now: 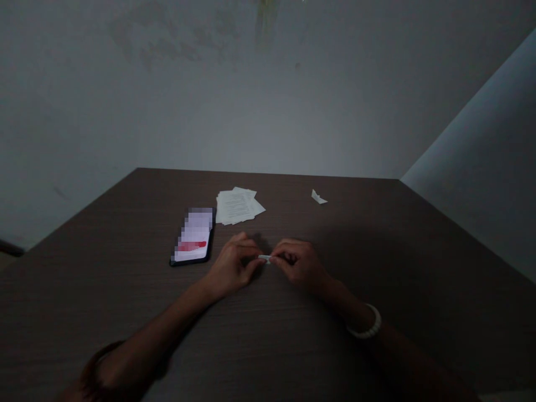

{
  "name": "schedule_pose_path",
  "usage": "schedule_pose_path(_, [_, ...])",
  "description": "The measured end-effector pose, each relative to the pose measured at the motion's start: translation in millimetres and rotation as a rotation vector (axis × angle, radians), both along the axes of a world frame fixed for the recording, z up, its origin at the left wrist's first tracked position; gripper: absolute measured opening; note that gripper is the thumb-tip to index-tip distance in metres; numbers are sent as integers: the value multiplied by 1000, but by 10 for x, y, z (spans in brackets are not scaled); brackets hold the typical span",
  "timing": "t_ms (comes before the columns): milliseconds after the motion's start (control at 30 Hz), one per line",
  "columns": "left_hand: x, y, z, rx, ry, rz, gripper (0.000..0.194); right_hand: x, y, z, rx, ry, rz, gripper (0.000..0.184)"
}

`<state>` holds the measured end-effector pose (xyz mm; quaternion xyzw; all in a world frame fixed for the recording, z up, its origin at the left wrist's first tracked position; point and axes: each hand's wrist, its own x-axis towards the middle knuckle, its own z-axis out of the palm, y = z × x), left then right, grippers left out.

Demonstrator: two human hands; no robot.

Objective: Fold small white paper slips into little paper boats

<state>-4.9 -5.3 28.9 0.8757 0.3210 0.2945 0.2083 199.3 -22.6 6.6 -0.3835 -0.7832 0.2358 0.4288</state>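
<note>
Both hands' fingers (248, 252) (283, 264) pinch a white paper strip (264, 257), long axis running sideways.

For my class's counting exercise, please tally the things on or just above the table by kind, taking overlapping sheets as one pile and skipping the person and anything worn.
Phone: 1
Paper pile: 1
Folded paper: 1
Small white piece, held: 1
Total: 4
</note>
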Motion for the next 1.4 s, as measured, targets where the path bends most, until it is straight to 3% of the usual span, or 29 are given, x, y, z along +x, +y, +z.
schedule_pose_path(267, [13,-12,22,-77,-12,-4,17,7,-13,20,-8,-23,-15,8])
schedule_pose_path(600, [4,-9,17,-17,-5,-4,23,-3,-30,62,-19,-16,-34,9])
schedule_pose_path(867, [-18,14,0,-48,-32,58,22,2,2,2,-63,-53,-53,7])
schedule_pose_path(1400, [-19,17,-2,-40,-55,49,18,21,23,-63,-35,-105,-107,8])
